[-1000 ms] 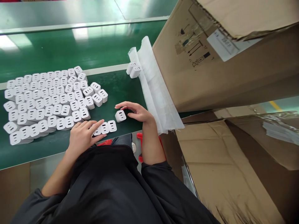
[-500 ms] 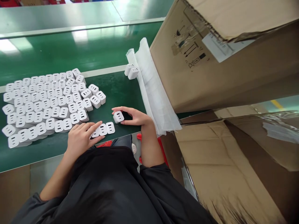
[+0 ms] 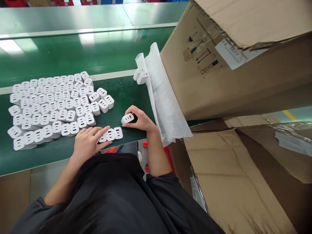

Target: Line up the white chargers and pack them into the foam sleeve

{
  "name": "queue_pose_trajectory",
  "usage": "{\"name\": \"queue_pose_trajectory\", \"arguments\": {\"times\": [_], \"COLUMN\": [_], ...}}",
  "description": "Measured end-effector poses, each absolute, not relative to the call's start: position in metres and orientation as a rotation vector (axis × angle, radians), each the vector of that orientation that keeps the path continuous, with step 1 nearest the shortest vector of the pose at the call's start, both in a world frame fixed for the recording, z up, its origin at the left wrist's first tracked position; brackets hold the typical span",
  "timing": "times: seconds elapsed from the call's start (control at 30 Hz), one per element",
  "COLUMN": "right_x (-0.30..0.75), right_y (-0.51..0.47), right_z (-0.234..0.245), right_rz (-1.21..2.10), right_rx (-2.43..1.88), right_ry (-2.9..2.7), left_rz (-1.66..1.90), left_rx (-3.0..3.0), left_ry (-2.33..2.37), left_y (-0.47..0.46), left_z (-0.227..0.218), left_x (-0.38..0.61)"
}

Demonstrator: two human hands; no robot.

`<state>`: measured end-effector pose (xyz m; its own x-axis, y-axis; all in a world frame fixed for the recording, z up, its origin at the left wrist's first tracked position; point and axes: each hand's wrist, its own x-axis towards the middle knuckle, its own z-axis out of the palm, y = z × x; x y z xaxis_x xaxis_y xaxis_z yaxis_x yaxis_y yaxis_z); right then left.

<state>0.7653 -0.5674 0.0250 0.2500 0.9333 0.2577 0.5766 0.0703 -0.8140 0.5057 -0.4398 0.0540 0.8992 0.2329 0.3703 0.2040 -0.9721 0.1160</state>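
Note:
Between the thumb and fingers of my right hand point(image 3: 141, 120) is a white USB charger point(image 3: 127, 118), tilted, its slotted face up. My left hand point(image 3: 89, 141) grips the left end of a short row of three chargers point(image 3: 110, 134) near the table's front edge, its fingers partly covering the leftmost one. Left of and beyond that hand, many more white chargers point(image 3: 53, 106) stand packed in uneven rows, port faces up. A few at the right end of this group point(image 3: 103, 104) sit askew.
Two chargers point(image 3: 142, 77) stand by a white foam sheet point(image 3: 168, 107) on the green table point(image 3: 122, 87). A large cardboard box point(image 3: 195, 81) rises at the right, with an open carton point(image 3: 219, 162) below it. A metal ledge point(image 3: 73, 19) runs along the back.
The charger in my right hand has turned and tilted, and its grip has changed slightly. My left hand stays at the row of three. The whole view has shifted a little.

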Motion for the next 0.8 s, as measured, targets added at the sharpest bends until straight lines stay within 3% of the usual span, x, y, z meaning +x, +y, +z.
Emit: {"name": "queue_pose_trajectory", "arguments": {"times": [0.8], "right_x": [0.7649], "right_y": [-0.5700], "right_z": [0.0294], "right_rz": [0.555], "right_rx": [-1.554], "right_ry": [-1.507], "left_rz": [0.644], "left_rx": [3.049], "left_ry": [0.303], "left_y": [-0.4396], "left_z": [0.0566], "left_x": [0.5072]}}
